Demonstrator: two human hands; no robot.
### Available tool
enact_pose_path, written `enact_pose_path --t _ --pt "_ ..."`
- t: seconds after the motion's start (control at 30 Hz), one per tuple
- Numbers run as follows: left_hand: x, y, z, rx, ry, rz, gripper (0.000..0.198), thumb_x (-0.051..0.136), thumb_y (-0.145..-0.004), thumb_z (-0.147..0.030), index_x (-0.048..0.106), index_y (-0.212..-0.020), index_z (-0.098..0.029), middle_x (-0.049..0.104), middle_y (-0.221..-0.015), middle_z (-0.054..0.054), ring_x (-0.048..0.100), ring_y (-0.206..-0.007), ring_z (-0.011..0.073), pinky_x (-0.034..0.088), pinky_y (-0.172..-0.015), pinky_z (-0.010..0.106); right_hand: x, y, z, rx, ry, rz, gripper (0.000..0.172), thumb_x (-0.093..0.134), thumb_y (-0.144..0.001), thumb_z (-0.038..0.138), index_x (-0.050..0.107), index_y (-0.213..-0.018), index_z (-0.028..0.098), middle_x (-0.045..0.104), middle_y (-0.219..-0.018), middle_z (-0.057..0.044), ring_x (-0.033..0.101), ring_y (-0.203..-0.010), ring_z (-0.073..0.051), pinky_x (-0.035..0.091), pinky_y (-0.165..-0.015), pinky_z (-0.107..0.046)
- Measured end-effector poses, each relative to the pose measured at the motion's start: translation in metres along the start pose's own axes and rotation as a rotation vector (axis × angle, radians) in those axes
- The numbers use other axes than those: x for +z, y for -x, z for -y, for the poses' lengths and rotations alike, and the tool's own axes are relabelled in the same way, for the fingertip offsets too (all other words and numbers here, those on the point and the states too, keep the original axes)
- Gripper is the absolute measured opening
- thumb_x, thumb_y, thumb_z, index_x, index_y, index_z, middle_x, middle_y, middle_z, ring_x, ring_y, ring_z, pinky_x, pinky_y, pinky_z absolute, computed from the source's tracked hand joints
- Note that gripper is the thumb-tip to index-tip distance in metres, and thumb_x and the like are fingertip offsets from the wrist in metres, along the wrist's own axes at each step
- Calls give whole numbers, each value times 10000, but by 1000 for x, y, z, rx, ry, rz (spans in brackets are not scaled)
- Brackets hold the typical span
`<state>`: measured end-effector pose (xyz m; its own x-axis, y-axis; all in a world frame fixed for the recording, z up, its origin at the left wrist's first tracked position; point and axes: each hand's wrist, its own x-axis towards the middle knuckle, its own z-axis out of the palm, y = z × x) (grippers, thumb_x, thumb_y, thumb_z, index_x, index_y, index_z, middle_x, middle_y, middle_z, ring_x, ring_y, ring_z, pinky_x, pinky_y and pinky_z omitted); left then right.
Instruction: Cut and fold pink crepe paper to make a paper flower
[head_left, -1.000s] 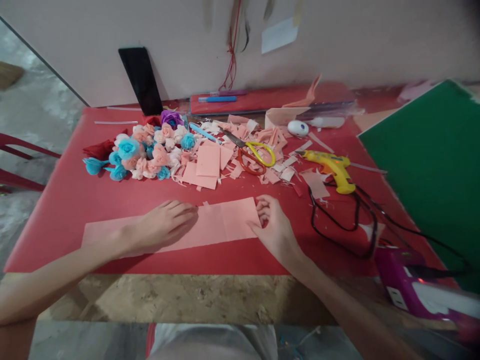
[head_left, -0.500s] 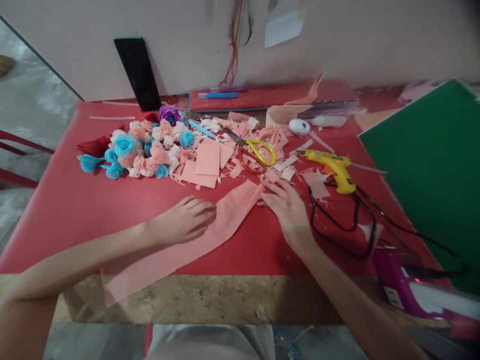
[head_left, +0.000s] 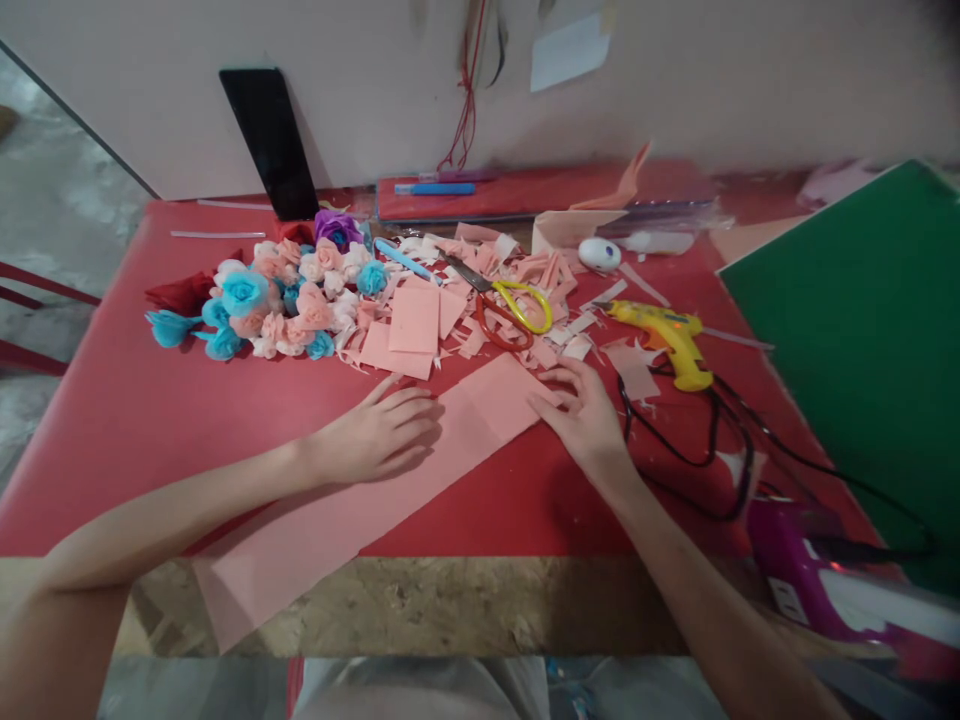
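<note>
Swung aslant since the earlier frame and apparently being repositioned, a pink strip [head_left: 409, 494] is laid across the worktop [head_left: 517, 510] beneath the spread left hand [head_left: 379, 435], its far end touched by the right hand [head_left: 589, 420], where pinching cannot be confirmed.

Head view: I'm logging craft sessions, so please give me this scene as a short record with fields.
left hand: over the strip, fingers spread
right hand: at the strip's far end, grip unclear
strip: pink, slanting, near end beyond the red cover
scissors: on the scraps
flowers: left of the scraps
glue gun: right of the scissors
phone: leaning on the wall
</note>
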<state>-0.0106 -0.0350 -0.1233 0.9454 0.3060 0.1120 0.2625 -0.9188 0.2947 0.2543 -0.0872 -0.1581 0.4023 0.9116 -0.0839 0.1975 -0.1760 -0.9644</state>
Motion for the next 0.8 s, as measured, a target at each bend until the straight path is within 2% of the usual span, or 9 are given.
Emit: enact_pose_path --t 0.13,0.23,0.33,0.43,0.57,0.67,0.8 --pt "0 -12 -3 50 29 -20 312 345 -934 -232 513 -1170 -116 555 -1260 108 447 -1221 214 289 -1072 421 2 3 -2 -19 -13 -1 557 672 -565 271 423 -1061 233 538 -946 -46 589 -804 -172 519 -657 -305" --pt "7 -22 -5 64 30 -20 344 339 -936 -248 478 -1217 -104 528 -1293 122 441 -1234 210 250 -1100 440 5 7 -3 -33 -37 -12 575 661 -575 265 406 -1090 234 545 -980 -60 599 -857 -186 522 -662 -304" --pt "16 -30 -8 107 20 -1 337 337 -935 -254 511 -1183 -105 551 -1265 123 466 -1214 216 211 -1119 472 6 9 -4 -45 -52 -32 615 676 -565 251 402 -1115 231 561 -1018 -79 597 -922 -207 525 -673 -308" --pt "23 -33 -10 122 -6 20 338 330 -936 -252 535 -1160 -104 566 -1240 134 480 -1199 223 204 -1119 491 5 11 0 -6 -92 -48 630 702 -569 258 430 -1136 220 608 -1003 -79 614 -915 -211 524 -745 -344" --pt "28 -32 -10 108 -13 26 365 319 -941 -258 499 -1212 -94 541 -1271 138 460 -1219 223 205 -1121 490 6 14 9 102 -168 28 472 670 -683 388 544 -1097 197 657 -1035 -89 622 -966 -225 459 -918 -421" --pt "31 -30 -8 117 -10 3 376 313 -944 -261 482 -1232 -87 534 -1280 139 454 -1226 222 211 -1119 488 7 15 12 92 -166 95 376 601 -751 461 636 -1007 189 680 -1015 -82 613 -999 -245 433 -949 -445" --pt "35 -29 -7 144 -11 -57 364 330 -939 -240 481 -1228 -77 537 -1282 130 461 -1222 227 224 -1112 488 8 16 11 73 -114 74 358 599 -760 468 675 -971 189 688 -1014 -69 601 -1023 -253 402 -981 -457"
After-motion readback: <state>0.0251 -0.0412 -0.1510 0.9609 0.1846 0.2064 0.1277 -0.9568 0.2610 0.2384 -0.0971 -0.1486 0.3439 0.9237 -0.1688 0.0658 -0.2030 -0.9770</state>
